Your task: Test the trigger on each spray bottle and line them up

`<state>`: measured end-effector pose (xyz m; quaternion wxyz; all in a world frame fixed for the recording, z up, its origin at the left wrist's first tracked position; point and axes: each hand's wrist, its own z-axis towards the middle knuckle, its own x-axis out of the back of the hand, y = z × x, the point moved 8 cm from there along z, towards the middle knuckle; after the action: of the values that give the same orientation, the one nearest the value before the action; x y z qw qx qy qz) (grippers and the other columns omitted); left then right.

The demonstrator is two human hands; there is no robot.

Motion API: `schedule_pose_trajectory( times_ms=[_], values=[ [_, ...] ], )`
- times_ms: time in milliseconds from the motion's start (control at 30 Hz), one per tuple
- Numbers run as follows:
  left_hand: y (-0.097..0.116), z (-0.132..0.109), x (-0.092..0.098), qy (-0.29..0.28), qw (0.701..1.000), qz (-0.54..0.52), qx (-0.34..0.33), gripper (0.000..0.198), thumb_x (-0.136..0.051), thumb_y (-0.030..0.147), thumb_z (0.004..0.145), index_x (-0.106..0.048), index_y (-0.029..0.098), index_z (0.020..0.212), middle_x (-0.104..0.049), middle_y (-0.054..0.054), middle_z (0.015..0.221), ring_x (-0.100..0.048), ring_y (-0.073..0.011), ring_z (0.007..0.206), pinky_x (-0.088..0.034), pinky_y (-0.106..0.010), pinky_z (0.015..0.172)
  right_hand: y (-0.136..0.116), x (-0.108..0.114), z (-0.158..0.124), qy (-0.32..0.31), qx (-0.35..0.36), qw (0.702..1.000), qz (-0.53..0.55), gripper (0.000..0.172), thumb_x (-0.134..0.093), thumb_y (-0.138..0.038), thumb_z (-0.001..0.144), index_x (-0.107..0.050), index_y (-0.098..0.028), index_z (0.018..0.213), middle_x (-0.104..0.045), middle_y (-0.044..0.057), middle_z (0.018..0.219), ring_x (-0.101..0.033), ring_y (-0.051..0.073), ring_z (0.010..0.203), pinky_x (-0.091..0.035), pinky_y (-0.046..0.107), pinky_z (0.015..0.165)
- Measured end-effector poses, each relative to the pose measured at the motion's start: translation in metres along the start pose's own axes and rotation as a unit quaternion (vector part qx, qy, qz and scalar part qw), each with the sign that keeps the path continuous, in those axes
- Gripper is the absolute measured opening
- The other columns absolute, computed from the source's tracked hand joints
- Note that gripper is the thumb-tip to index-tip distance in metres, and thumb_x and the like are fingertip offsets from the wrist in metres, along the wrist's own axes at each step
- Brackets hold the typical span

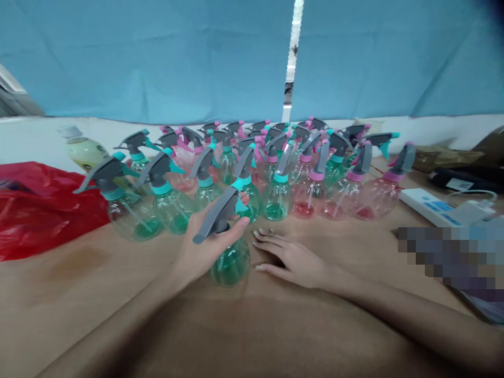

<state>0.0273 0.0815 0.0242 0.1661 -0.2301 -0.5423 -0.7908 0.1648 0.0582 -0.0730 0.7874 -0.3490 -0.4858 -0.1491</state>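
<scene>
My left hand [208, 239] is wrapped round the neck of a green spray bottle [231, 265] with a grey and turquoise trigger head. This bottle stands upright on the wooden table, in front of the others. To its right, my right hand [289, 257] rests palm down on the table, fingers stretched out and holding nothing. Just beyond both hands is the front row of spray bottles, among them a green bottle [277, 202] with a turquoise collar and a pink bottle [305, 202] with a pink collar.
Several more spray bottles crowd behind the front row. On the left lie a red plastic bag [51, 210] and a tilted bottle [84, 149] with a white cap. A white power strip [427, 207] lies at right, near a black case [464, 179]. A blue cloth [157, 58] hangs behind.
</scene>
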Motion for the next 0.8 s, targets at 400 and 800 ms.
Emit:
schedule_pose_trajectory(
  times_ms=[400,800],
  values=[
    [0.002,-0.008,0.017,-0.022,0.99,0.14,0.003,0.048,-0.065,0.05,0.071,-0.057,0.025,0.111,-0.061,0.001,0.074,-0.057,-0.0183,0.064,-0.046,-0.029,0.054,-0.002,0.003,0.0,0.025,0.009,1.0,0.0,0.056,-0.046,-0.049,0.091,-0.045,-0.014,0.135,-0.045,0.012,0.141,-0.038,0.023,0.133,-0.033,0.043,0.109],
    [-0.02,-0.049,0.021,0.044,0.993,0.113,-0.013,0.04,-0.061,0.049,0.079,-0.06,0.02,0.107,-0.071,-0.008,0.101,-0.065,-0.0284,0.094,-0.05,-0.042,0.084,-0.005,0.003,0.001,0.011,0.005,1.0,-0.015,0.051,-0.047,-0.048,0.09,-0.051,-0.015,0.13,-0.049,0.013,0.138,-0.041,0.024,0.131,-0.034,0.045,0.108]
  ],
)
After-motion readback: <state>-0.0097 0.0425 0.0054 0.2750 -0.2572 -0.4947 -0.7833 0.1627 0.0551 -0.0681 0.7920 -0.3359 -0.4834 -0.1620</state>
